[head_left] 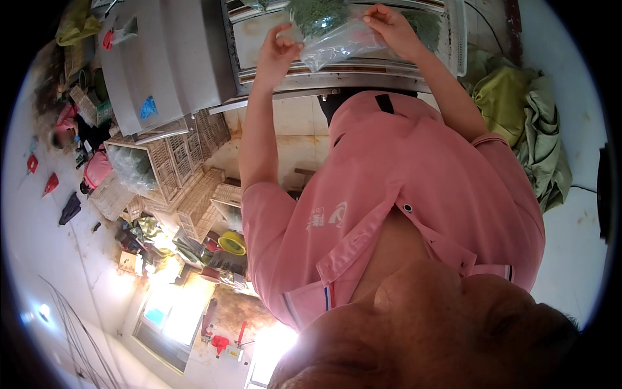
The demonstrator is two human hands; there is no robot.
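My left hand and my right hand are both raised in front of me, each pinching an edge of a clear plastic bag. The bag holds dark green leafy material in its upper part, and its lower part hangs crumpled between my hands. It hangs over a metal machine bed with a pale inner surface. My pink short-sleeved shirt fills the middle of the view.
A grey metal cover lies left of the machine, with a blue scrap on it. Stacked pale lattice crates and mixed clutter stand on the floor at left. Crumpled green cloth is heaped at right.
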